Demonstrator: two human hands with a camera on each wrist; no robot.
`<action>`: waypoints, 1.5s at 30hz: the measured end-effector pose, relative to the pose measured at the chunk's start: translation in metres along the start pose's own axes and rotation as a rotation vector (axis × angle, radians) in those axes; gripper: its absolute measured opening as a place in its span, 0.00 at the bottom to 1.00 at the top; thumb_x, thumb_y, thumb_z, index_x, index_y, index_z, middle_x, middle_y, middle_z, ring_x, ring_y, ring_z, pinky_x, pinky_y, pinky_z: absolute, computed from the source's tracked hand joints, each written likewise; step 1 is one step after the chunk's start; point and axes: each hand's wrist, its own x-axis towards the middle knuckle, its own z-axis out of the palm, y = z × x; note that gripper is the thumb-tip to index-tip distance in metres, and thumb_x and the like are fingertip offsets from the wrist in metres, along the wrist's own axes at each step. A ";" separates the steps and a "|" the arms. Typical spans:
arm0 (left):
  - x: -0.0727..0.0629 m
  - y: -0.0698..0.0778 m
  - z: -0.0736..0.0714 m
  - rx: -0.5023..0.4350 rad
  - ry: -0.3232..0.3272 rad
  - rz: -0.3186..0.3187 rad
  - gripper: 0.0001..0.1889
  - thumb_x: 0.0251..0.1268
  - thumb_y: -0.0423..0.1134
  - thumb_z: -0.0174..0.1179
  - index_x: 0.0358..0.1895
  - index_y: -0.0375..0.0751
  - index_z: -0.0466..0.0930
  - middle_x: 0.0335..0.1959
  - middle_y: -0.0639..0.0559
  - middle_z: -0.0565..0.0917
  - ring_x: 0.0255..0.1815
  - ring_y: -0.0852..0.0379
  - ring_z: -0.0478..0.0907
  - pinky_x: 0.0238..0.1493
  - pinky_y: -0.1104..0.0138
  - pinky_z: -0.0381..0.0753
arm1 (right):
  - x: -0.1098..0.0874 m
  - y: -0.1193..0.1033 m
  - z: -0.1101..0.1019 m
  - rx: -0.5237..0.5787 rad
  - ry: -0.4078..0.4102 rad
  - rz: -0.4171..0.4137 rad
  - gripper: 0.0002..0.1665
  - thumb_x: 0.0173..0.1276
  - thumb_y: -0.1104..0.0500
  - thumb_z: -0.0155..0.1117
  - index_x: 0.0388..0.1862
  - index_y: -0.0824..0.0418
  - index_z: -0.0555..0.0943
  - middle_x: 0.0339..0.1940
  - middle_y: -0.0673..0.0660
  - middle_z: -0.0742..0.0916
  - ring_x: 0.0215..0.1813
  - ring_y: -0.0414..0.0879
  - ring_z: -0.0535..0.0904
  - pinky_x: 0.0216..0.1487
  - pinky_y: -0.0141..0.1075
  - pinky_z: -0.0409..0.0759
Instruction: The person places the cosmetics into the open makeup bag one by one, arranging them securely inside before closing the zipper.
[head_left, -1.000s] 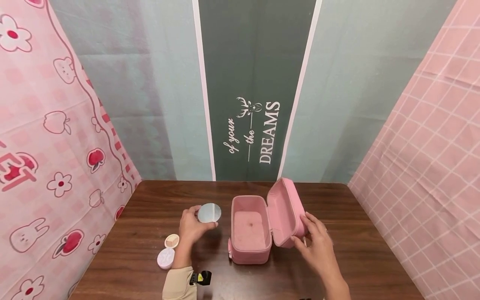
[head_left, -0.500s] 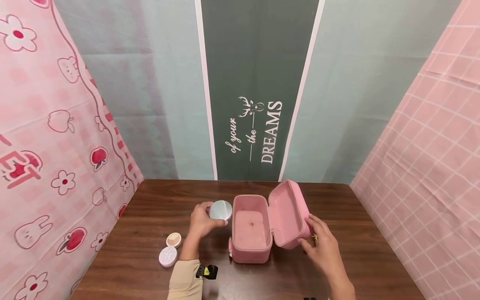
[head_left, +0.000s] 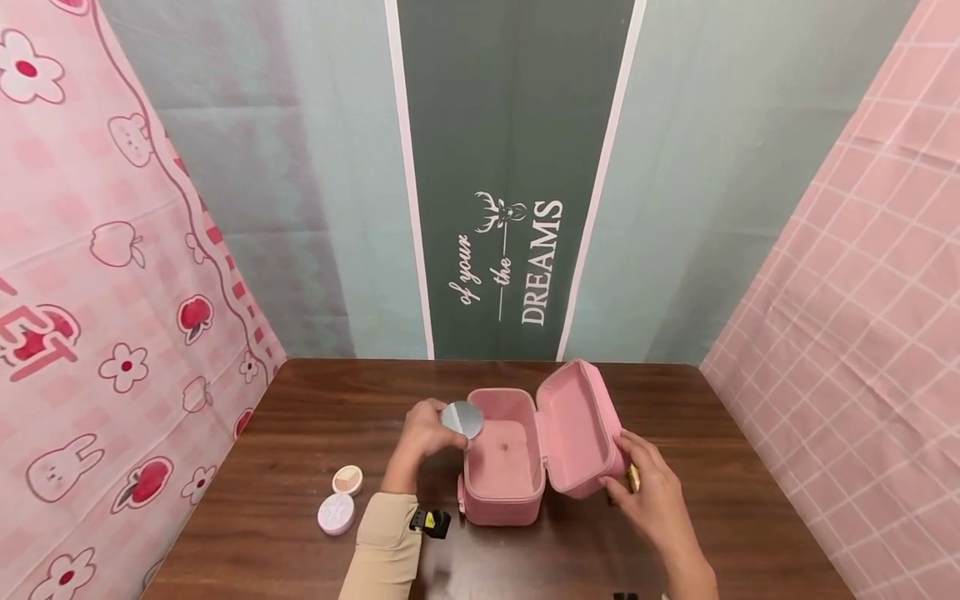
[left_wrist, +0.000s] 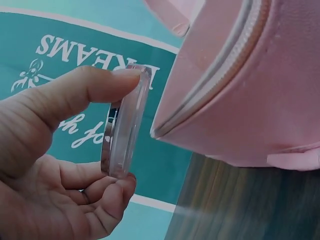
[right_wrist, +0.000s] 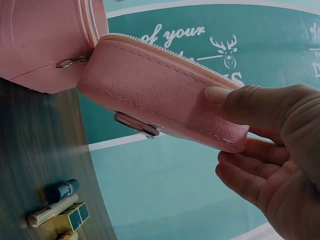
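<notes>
In the head view, my left hand pinches a round mirror by its edge, at the left rim of a pink zip case. The left wrist view shows the thumb and fingers on opposite edges of the mirror, whose side looks clear, just apart from the case. The case stands unzipped, with a dark spot on its inside floor. Its lid leans out to the right. My right hand grips the lid's outer edge, thumb on the side wall in the right wrist view.
Left on the brown table lie a compact with a cream three-part pan and a lilac round lid, touching. Behind the lid, the right wrist view shows a dark-capped item, a pale tube and a gold box.
My left hand has carried the mirror rightward, from beside the case to its left rim. My right hand keeps its grip on the lid, which has tilted slightly further to the right.
</notes>
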 end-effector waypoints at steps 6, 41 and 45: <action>0.007 0.012 0.005 -0.033 -0.095 -0.037 0.28 0.22 0.37 0.77 0.35 0.28 0.76 0.27 0.46 0.76 0.27 0.51 0.73 0.28 0.62 0.75 | 0.000 0.003 0.000 0.001 0.013 -0.006 0.38 0.27 0.76 0.80 0.45 0.73 0.77 0.48 0.68 0.80 0.45 0.62 0.78 0.52 0.26 0.67; 0.038 0.049 0.057 0.171 -0.192 -0.034 0.38 0.17 0.40 0.81 0.43 0.30 0.75 0.28 0.46 0.75 0.30 0.49 0.72 0.33 0.60 0.77 | -0.010 0.016 0.000 0.067 -0.003 0.104 0.37 0.30 0.73 0.80 0.47 0.70 0.79 0.48 0.64 0.81 0.47 0.60 0.77 0.53 0.13 0.54; 0.041 0.049 0.063 0.166 -0.184 -0.041 0.37 0.17 0.39 0.82 0.41 0.29 0.77 0.28 0.45 0.75 0.31 0.49 0.72 0.35 0.61 0.77 | -0.013 0.018 -0.001 0.054 -0.010 0.136 0.37 0.31 0.72 0.81 0.47 0.69 0.79 0.48 0.63 0.81 0.49 0.60 0.77 0.53 0.28 0.66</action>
